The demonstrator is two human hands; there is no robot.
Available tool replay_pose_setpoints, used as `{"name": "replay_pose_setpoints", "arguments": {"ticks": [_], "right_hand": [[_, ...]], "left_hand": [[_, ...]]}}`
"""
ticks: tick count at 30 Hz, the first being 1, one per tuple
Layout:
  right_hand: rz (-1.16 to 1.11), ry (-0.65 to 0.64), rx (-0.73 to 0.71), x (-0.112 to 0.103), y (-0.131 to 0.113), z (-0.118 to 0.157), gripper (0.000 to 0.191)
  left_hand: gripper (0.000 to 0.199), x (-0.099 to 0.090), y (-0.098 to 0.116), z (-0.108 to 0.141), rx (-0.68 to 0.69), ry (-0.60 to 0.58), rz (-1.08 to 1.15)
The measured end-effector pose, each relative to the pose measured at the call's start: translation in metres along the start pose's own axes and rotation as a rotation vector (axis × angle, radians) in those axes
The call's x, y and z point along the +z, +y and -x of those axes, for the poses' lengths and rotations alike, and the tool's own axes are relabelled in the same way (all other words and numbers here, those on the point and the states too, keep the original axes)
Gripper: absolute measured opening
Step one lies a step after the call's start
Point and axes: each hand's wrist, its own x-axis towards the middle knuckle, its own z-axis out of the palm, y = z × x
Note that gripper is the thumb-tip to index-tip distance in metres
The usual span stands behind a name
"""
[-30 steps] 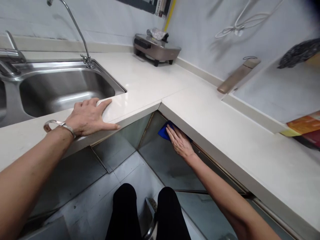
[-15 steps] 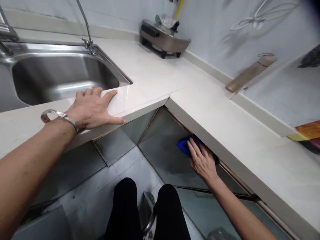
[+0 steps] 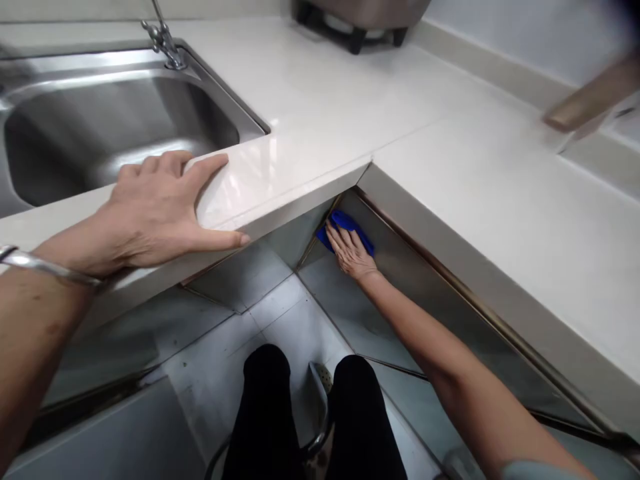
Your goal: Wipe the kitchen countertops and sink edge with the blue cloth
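Observation:
My left hand (image 3: 155,210) rests on the edge of the white countertop (image 3: 320,100) beside the sink, fingers spread, thumb along the front edge, with nothing in it. Below the counter, near the inner corner, my right hand (image 3: 351,252) presses a blue cloth (image 3: 345,220) flat against the grey cabinet door (image 3: 415,287). Part of the cloth is hidden under the palm and fingers.
A steel sink (image 3: 125,127) with a small tap (image 3: 167,48) is at the upper left. A brown appliance (image 3: 365,13) stands at the back. A wooden piece (image 3: 590,100) is by the right wall. My knees are over the tiled floor (image 3: 220,373).
My right hand has moved with the blue cloth up and left along the cabinet door towards the inner corner. The view has shifted nearer the counter; my left hand stays on its edge.

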Motion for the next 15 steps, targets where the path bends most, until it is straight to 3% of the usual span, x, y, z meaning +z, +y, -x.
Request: {"name": "replay_pose_setpoints", "arguments": {"ticks": [3, 6, 10, 15], "right_hand": [[-0.072, 0.006, -0.017, 0.041, -0.01, 0.021, 0.073], [-0.13, -0.034, -0.069, 0.079, -0.022, 0.068, 0.073], [-0.204, -0.032, -0.111, 0.111, -0.041, 0.162, 0.078], [-0.266, -0.034, -0.15, 0.12, -0.055, 0.285, 0.079]], "left_hand": [[0.127, -0.002, 0.002, 0.0, -0.001, -0.005, -0.054], [0.125, -0.005, 0.006, 0.0, -0.025, -0.022, -0.117], [0.115, -0.004, 0.005, 0.0, -0.022, -0.013, -0.183], [0.103, 0.004, -0.009, 0.0, -0.043, 0.022, -0.292]]}}
